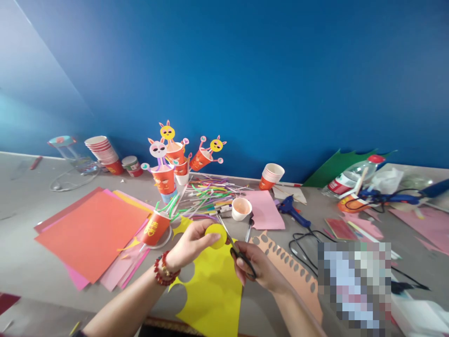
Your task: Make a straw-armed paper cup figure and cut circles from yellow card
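Pinched between the thumb and fingers of my left hand (198, 241) is a round yellow paper disc (215, 237). My right hand (254, 264) grips a pair of dark-handled scissors (242, 260), with the blades up against the disc's right edge. Below both hands lies a yellow sheet (213, 285) with round pieces cut from its left side. A peach sheet (291, 271) with a row of small round holes is to the right of my right hand. Just beyond the hands stands a small white cup (242, 209). Red beads circle my left wrist.
Red paper cups with animal-faced figures (164, 173) stand near the blue wall, before a heap of pipe cleaners (210, 194). Coloured sheets (98, 229) lie left. A blue glue gun (293, 211) with its black cord, stacked cups (271, 176) and a bottle (354, 175) are right.
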Demonstrator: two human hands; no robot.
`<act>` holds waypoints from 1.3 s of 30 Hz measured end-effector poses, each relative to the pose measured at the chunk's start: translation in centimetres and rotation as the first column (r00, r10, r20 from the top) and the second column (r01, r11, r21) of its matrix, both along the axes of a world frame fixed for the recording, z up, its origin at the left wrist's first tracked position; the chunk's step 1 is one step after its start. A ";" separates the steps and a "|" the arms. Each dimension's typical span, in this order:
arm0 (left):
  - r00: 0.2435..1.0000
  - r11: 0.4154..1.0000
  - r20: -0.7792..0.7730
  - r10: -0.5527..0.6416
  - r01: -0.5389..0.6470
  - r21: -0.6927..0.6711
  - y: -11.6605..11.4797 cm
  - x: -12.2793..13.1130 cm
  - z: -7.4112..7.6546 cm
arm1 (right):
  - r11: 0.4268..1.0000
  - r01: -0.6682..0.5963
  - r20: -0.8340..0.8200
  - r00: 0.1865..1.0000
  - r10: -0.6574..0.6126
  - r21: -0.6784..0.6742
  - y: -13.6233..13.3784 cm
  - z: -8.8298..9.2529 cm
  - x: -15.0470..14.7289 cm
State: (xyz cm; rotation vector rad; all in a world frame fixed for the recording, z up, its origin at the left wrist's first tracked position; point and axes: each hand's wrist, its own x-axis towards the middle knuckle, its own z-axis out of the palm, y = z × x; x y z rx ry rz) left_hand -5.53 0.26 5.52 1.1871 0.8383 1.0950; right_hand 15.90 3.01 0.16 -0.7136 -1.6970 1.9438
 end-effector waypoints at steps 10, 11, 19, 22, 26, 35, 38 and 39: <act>0.998 0.998 -0.045 -0.043 0.045 0.049 -0.1 -0.5 0.1 | 1.000 -0.014 0.000 1.000 0.014 -0.008 0.0 -0.1 0.0; 0.998 0.998 -0.045 -0.043 0.045 0.049 -0.1 -0.6 0.1 | 1.000 -0.017 0.000 1.000 0.017 -0.006 0.0 -0.1 -0.1; 0.996 0.997 -0.072 -0.053 0.057 0.054 -0.3 -0.7 0.5 | 0.999 -0.020 -0.007 1.000 0.019 -0.025 -0.1 0.1 -0.2; 0.995 0.997 -0.079 -0.055 0.059 0.056 -0.2 -0.8 0.6 | 0.999 -0.023 -0.003 1.000 0.023 -0.026 -0.1 0.2 -0.2; 0.993 0.997 -0.105 -0.053 0.059 0.056 -0.2 -0.8 0.8 | 0.999 -0.015 0.005 1.000 0.015 -0.034 -0.2 0.3 -0.2; 0.988 0.996 -0.142 -0.056 0.065 0.065 -0.2 -1.0 1.3 | 1.000 -0.005 0.032 0.999 0.005 -0.014 -0.2 0.3 -0.2; 0.984 0.993 -0.165 -0.071 0.086 0.085 -0.1 -1.1 1.5 | 1.000 -0.001 0.039 0.999 0.001 -0.009 -0.2 0.3 -0.2; 0.982 0.992 -0.172 -0.075 0.091 0.088 -0.1 -1.1 1.6 | 1.000 0.003 0.043 0.999 -0.002 -0.005 -0.1 0.3 -0.2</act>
